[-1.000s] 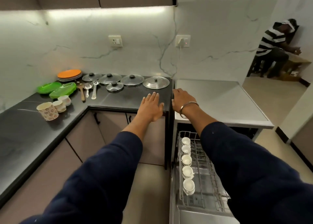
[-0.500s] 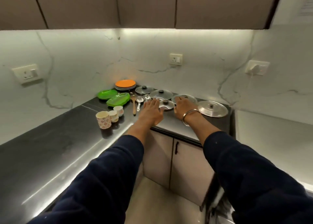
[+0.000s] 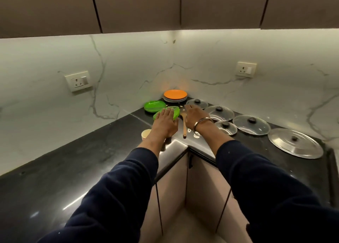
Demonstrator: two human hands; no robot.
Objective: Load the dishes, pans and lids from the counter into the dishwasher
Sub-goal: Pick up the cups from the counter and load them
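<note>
The nearer green plate [image 3: 175, 111] lies in the corner of the black counter [image 3: 73, 165], and my left hand [image 3: 165, 122] is stretched flat over it, fingers straight and together, palm down, closed on nothing; whether my fingertips actually touch the plate I cannot tell. A second green plate [image 3: 153, 105] sits just behind it to the left, and an orange plate [image 3: 175, 94] tops a small stack right in the corner. My right hand [image 3: 195, 117], with a metal bangle [image 3: 202, 122] at the wrist, reaches beside the left one, fingers extended and loose, gripping nothing. Between my two hands lies a wooden spatula [image 3: 184, 125]. A patterned cup [image 3: 145, 134] peeks out under my left wrist. To the right run four glass lids with black knobs [image 3: 251, 124], then a larger steel lid [image 3: 295, 145] nearest the counter's end
</note>
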